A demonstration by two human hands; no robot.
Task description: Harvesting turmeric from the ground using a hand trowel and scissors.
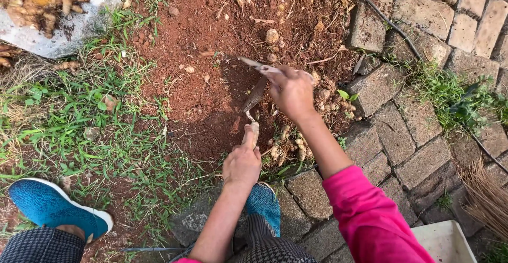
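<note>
Red soil (211, 83) beside pavers is half dug: my right hand (292, 91) is clenched round a trowel (254, 98), my left hand (243, 162) pinches a root (254, 132) at the hole, more roots (288, 146) unlifted, some piled on a slab (79, 27).

Outdoors, daylight. Red soil patch (211, 83) ahead of my grip, grass (79, 136) left, grey paving bricks (413, 136) right.

We see grass (79, 125) left of the dirt (211, 56), bricks (418, 109) right, our shoes (53, 207) below.
</note>
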